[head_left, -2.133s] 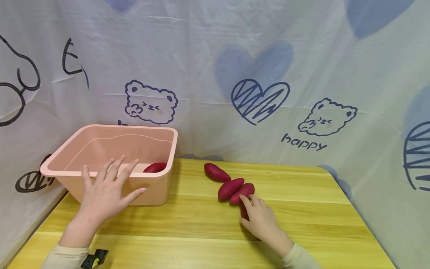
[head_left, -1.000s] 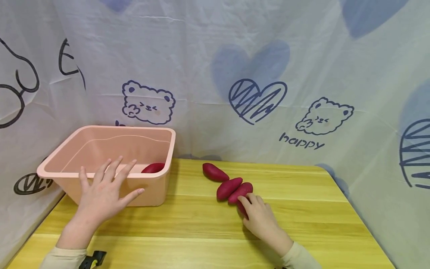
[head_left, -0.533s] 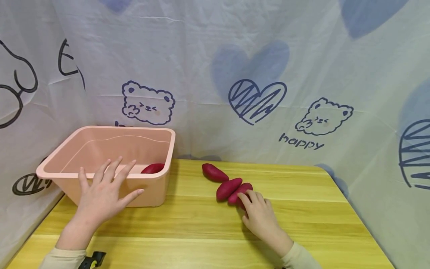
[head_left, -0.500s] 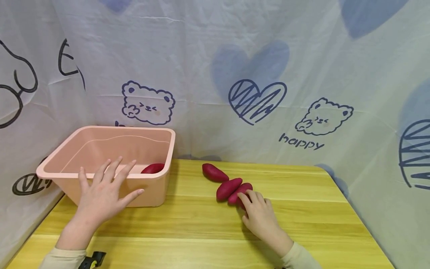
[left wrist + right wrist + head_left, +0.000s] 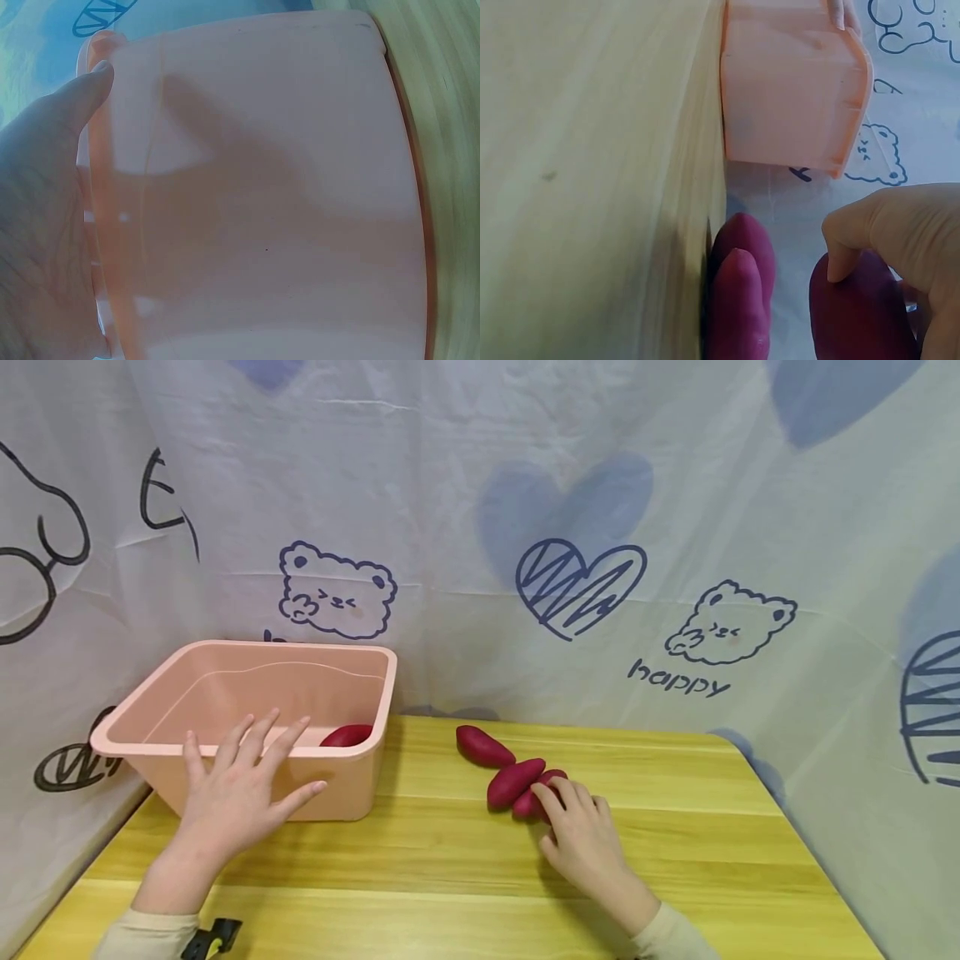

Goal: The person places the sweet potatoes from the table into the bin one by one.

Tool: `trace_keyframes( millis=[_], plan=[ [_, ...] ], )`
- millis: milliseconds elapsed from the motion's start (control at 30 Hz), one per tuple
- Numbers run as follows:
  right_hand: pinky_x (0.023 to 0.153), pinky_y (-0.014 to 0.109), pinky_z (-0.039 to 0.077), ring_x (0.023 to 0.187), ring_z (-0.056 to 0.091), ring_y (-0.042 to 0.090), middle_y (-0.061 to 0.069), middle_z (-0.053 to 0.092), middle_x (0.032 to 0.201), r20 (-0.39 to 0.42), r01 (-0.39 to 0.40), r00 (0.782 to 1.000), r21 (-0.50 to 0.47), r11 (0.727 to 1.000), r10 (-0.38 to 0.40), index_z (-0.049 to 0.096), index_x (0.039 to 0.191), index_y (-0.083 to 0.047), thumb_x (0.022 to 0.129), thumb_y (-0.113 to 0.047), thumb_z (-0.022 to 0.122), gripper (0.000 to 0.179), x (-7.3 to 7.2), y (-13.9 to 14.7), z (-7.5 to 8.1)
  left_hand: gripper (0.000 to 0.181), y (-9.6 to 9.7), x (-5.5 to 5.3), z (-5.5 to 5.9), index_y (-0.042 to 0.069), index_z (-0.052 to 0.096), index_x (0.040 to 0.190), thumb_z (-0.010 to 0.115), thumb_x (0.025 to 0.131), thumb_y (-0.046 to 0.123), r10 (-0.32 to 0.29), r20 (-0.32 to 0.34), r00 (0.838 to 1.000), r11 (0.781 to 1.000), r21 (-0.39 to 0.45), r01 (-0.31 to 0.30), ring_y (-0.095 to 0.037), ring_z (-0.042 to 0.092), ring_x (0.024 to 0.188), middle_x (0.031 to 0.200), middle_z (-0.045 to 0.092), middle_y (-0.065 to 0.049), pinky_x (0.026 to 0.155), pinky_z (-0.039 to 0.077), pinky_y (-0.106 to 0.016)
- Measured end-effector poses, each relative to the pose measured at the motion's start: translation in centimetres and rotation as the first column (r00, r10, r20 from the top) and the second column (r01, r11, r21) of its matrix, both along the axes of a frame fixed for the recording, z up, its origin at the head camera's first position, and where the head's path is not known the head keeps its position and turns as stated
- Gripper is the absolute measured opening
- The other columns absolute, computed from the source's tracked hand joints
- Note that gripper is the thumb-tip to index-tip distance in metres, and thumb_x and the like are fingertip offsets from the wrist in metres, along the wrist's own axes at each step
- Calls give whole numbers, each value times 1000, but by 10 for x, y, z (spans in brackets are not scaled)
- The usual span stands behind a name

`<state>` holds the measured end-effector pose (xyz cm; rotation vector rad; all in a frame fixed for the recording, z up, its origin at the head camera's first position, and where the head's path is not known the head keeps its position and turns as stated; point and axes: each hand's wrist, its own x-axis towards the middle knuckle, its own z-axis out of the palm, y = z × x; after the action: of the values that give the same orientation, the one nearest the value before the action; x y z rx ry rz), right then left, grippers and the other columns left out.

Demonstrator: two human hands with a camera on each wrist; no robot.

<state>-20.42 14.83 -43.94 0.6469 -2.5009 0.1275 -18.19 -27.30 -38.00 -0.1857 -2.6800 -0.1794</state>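
Note:
My right hand [image 5: 585,835] grips a dark red sweet potato [image 5: 859,315] between thumb and fingers; the right wrist view shows it raised off the table. Mostly hidden behind my fingers in the head view, it overlaps another sweet potato [image 5: 523,807] on the tabletop. Beside that one lie a second sweet potato [image 5: 515,782] and, farther back, a third [image 5: 483,747]. At the left, my left hand [image 5: 232,802] lies with spread fingers over the near rim of a pink plastic bin [image 5: 300,672]. Inside the bin, one sweet potato [image 5: 347,735] shows above the rim.
The yellow wood-grain table [image 5: 450,877] carries everything. A pale cloth [image 5: 450,527] printed with hearts and bears hangs behind and along both sides. A small black device [image 5: 212,939] is on my left wrist.
My right hand has closed on the nearest sweet potato and lifted it slightly up and away from the table's front. My left hand has stayed on the bin's rim.

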Motion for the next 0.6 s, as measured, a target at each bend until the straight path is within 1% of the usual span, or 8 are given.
trace_keyframes(
  millis=[200,333,433,600],
  plan=[
    [77,47,50,109,60,30,9,61,123,-23,-18,1000,8,1000,19,60,126,-18,68,-13,72,59,-2,-4,8,85,0,0,-1,41,21,153,56,82,72,-1,-6,1000,1000,1,1,-40,23,143,156,32,-14,110,-18,-71],
    [81,47,50,112,59,30,9,60,125,-8,-23,1000,26,999,23,59,127,-19,70,-14,72,59,-4,-11,15,85,0,0,0,41,22,153,57,82,71,-2,-13,1000,1000,0,2,-40,24,143,156,33,-14,110,-16,-72],
    [81,46,50,111,59,29,8,61,123,-12,-38,999,25,999,38,59,127,-19,71,-15,72,57,-6,-18,19,85,0,0,0,41,21,153,57,82,71,-2,-14,1000,1000,-2,2,-40,24,142,155,33,-14,110,-16,-72],
    [78,45,51,107,61,28,8,63,119,-68,-94,993,21,995,95,59,124,-19,71,-14,70,55,-11,-30,23,85,-1,-1,-1,41,21,153,57,82,71,-6,-10,1000,1000,1,6,-40,24,142,155,33,-15,110,-16,-72]
  ],
)
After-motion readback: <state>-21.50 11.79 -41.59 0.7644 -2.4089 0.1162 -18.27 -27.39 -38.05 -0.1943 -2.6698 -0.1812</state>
